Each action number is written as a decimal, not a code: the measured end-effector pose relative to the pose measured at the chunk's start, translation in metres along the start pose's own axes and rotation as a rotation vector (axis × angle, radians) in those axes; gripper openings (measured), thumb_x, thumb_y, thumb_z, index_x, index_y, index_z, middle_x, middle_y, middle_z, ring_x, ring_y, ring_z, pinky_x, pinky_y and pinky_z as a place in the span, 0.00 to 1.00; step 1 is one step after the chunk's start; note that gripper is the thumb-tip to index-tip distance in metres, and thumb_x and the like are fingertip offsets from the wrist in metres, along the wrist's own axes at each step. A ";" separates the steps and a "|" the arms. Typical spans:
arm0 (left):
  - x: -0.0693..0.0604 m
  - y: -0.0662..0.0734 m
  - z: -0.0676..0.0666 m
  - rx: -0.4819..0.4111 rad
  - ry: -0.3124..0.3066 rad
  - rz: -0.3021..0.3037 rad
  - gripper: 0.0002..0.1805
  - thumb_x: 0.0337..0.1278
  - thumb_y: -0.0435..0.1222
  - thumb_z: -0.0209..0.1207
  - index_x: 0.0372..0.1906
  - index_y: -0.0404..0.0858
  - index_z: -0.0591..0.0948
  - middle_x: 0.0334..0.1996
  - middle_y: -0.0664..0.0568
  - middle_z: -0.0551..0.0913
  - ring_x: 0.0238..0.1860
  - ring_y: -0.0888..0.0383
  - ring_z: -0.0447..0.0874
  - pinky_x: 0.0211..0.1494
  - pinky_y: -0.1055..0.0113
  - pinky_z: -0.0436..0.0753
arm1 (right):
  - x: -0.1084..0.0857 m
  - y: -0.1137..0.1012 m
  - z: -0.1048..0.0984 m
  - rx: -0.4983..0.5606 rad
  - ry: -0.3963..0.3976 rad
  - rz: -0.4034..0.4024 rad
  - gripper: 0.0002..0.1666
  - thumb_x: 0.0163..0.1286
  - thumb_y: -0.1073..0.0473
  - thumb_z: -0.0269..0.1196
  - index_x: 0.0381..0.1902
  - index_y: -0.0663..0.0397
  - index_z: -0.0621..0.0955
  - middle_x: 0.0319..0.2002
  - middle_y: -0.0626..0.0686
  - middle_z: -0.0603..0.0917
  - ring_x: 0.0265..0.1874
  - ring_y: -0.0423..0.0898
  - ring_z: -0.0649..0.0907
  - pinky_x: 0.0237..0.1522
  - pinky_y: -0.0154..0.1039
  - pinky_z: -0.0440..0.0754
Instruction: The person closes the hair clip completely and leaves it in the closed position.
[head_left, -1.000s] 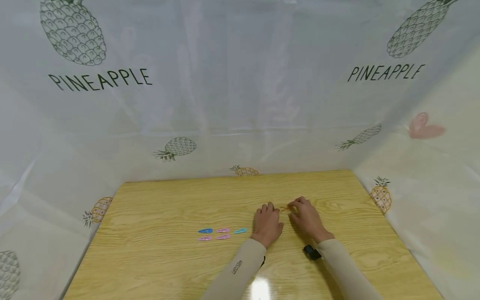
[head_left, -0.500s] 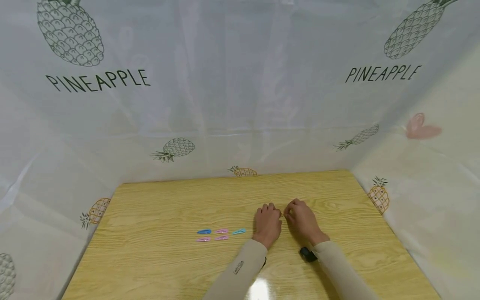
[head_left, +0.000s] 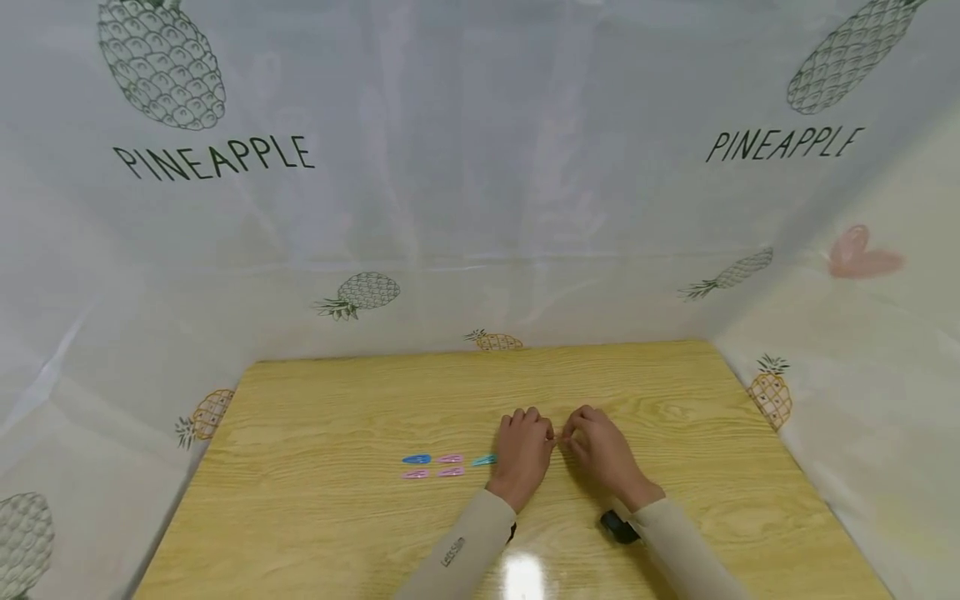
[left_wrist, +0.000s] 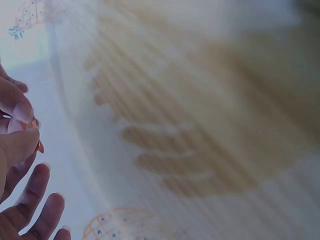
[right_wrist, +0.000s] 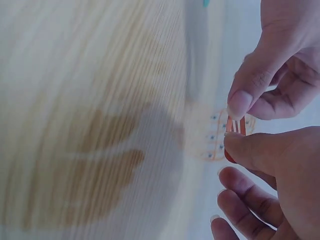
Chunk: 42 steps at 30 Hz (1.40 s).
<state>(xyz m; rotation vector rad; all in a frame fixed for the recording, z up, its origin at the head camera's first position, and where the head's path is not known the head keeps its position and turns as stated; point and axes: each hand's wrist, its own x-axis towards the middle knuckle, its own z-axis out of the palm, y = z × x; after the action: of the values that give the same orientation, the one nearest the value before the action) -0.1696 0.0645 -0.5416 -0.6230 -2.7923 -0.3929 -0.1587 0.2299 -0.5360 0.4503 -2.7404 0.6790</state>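
Observation:
An orange-red snap hair clip point(right_wrist: 242, 125) spans the gap between both hands, pinched at each end. In the head view my left hand point(head_left: 521, 457) holds its left end and my right hand point(head_left: 606, 454) its right end, just above the table. In the right wrist view, the right thumb and index finger grip the lower end while the other fingers spread loosely. Part of the clip is hidden by the fingertips. Close to the left hand lies a turquoise hair clip point(head_left: 483, 460), partly covered by it.
Left of the hands, a blue hair clip point(head_left: 417, 459) and several pink clips point(head_left: 450, 459) lie in two rows on the wooden table point(head_left: 315, 517). A black device point(head_left: 619, 527) sits at the right wrist. Pineapple-print sheeting point(head_left: 480, 208) encloses the table's back and sides.
Both hands have come nearer to each other and slightly nearer the person, with the orange-red clip between them. The left hand now partly covers the turquoise clip. The view has shifted slightly.

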 end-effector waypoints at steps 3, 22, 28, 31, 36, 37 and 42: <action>-0.008 -0.008 -0.006 -0.011 -0.007 0.003 0.10 0.63 0.50 0.72 0.39 0.52 0.86 0.39 0.61 0.81 0.41 0.59 0.77 0.52 0.63 0.78 | -0.001 -0.008 0.000 0.009 0.002 -0.033 0.14 0.58 0.72 0.79 0.29 0.51 0.85 0.38 0.49 0.83 0.40 0.49 0.82 0.44 0.47 0.85; -0.056 -0.042 -0.035 -0.032 0.015 0.035 0.10 0.64 0.49 0.72 0.45 0.50 0.90 0.44 0.60 0.81 0.46 0.59 0.78 0.53 0.62 0.79 | -0.008 -0.047 0.008 0.005 0.015 -0.244 0.15 0.56 0.68 0.81 0.29 0.47 0.85 0.41 0.46 0.82 0.40 0.45 0.81 0.43 0.42 0.86; -0.064 -0.050 -0.042 -0.057 0.044 0.023 0.09 0.61 0.48 0.74 0.41 0.50 0.90 0.42 0.60 0.80 0.44 0.59 0.77 0.53 0.61 0.79 | -0.006 -0.056 0.011 0.024 0.028 -0.304 0.16 0.55 0.69 0.82 0.29 0.48 0.84 0.41 0.46 0.82 0.40 0.45 0.82 0.44 0.43 0.86; -0.067 -0.054 -0.045 -0.059 0.067 0.035 0.09 0.60 0.47 0.75 0.40 0.49 0.90 0.41 0.60 0.80 0.44 0.59 0.77 0.52 0.61 0.79 | -0.006 -0.059 0.011 0.025 0.000 -0.320 0.17 0.55 0.69 0.82 0.31 0.48 0.84 0.41 0.46 0.82 0.40 0.45 0.83 0.44 0.43 0.86; -0.072 -0.059 -0.050 -0.051 0.083 0.047 0.08 0.59 0.47 0.76 0.39 0.50 0.90 0.40 0.60 0.79 0.44 0.59 0.77 0.52 0.62 0.79 | -0.006 -0.063 0.011 0.017 -0.059 -0.330 0.14 0.57 0.68 0.81 0.33 0.48 0.86 0.38 0.44 0.85 0.38 0.43 0.83 0.42 0.41 0.85; -0.073 -0.060 -0.051 -0.052 0.084 0.049 0.08 0.59 0.46 0.76 0.39 0.50 0.90 0.40 0.60 0.79 0.43 0.59 0.76 0.52 0.62 0.79 | -0.006 -0.064 0.011 0.018 -0.064 -0.334 0.13 0.58 0.67 0.80 0.34 0.48 0.86 0.37 0.43 0.85 0.37 0.42 0.82 0.41 0.40 0.85; -0.078 -0.063 -0.057 -0.069 0.072 0.049 0.10 0.57 0.46 0.77 0.40 0.49 0.91 0.41 0.60 0.80 0.42 0.60 0.76 0.50 0.63 0.79 | -0.007 -0.067 0.013 0.020 -0.061 -0.352 0.12 0.59 0.65 0.80 0.34 0.46 0.86 0.37 0.42 0.83 0.37 0.40 0.80 0.41 0.38 0.84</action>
<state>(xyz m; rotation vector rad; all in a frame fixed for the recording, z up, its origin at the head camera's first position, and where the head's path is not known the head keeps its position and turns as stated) -0.1187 -0.0380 -0.5247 -0.6770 -2.6999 -0.4931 -0.1308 0.1689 -0.5228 0.9432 -2.6108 0.6079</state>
